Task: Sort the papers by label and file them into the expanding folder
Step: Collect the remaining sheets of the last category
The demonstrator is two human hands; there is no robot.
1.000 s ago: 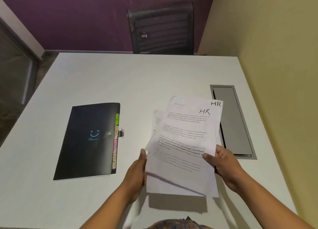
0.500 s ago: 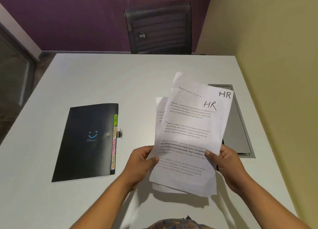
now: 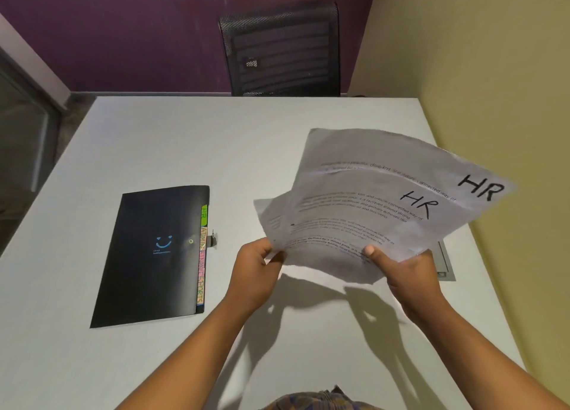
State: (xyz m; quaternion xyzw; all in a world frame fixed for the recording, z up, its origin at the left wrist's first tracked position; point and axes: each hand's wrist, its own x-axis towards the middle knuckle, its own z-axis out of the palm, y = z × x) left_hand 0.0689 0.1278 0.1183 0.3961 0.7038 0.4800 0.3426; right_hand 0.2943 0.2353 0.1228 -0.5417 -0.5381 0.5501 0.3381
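Note:
I hold a fanned stack of white printed papers (image 3: pixel 364 206) above the table, right of centre. Two sheets show "HR" handwritten at their top right corners. My left hand (image 3: pixel 256 271) pinches the stack's lower left corner. My right hand (image 3: pixel 404 271) grips its lower right edge, thumb on top. The black expanding folder (image 3: pixel 154 255) lies closed and flat on the table to the left, with a blue smiley on its cover. Coloured index tabs (image 3: pixel 202 255) run along its right edge, the green top one reading HR.
The white table (image 3: pixel 185 150) fills most of the view. A grey cable hatch (image 3: pixel 445 267) is set into it at the right, mostly hidden by the papers. A black mesh chair (image 3: pixel 282 48) stands at the far edge. A yellow wall lies close on the right.
The papers have risen off the table and tilted so their tops swing to the right. My left hand moved from the stack's side to pinch its lower left corner. The folder has not moved.

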